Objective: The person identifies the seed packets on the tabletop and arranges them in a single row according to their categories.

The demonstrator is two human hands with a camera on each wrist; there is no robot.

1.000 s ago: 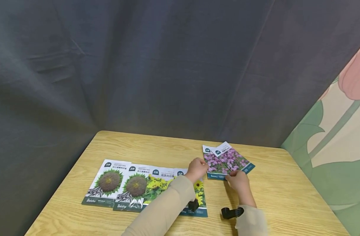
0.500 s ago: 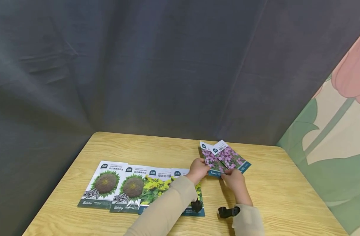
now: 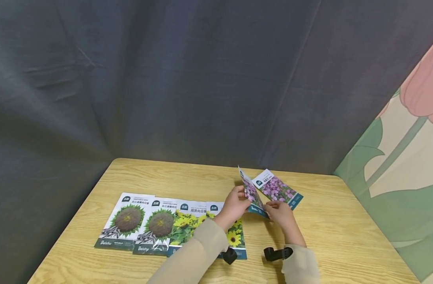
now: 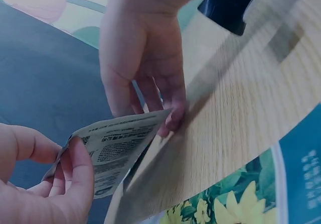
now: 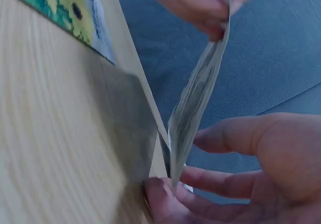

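My left hand (image 3: 234,206) pinches the left edge of a seed packet (image 3: 251,192) with pink-purple flowers, thumb on one face and fingers on the other. The packet stands tilted up off the table, its printed back (image 4: 120,146) showing in the left wrist view. At its lower right corner, my right hand (image 3: 282,217) holds it between thumb and fingers; in the right wrist view the packet edge runs down into these fingers (image 5: 220,181). A second pink-flower seed packet (image 3: 277,188) lies flat just behind and to the right, partly covered by the raised one.
On the wooden table (image 3: 330,236), two sunflower-head packets (image 3: 128,221) and two yellow-flower packets (image 3: 188,225) lie overlapping in a row at left, partly under my left forearm. A dark curtain (image 3: 202,79) hangs behind the table; a tulip-patterned wall (image 3: 408,177) stands at right.
The left pink-flower packet, flat and overlapping the other a second ago, has been lifted and tilted upright by its left side. The other pink packet has stayed on the table.
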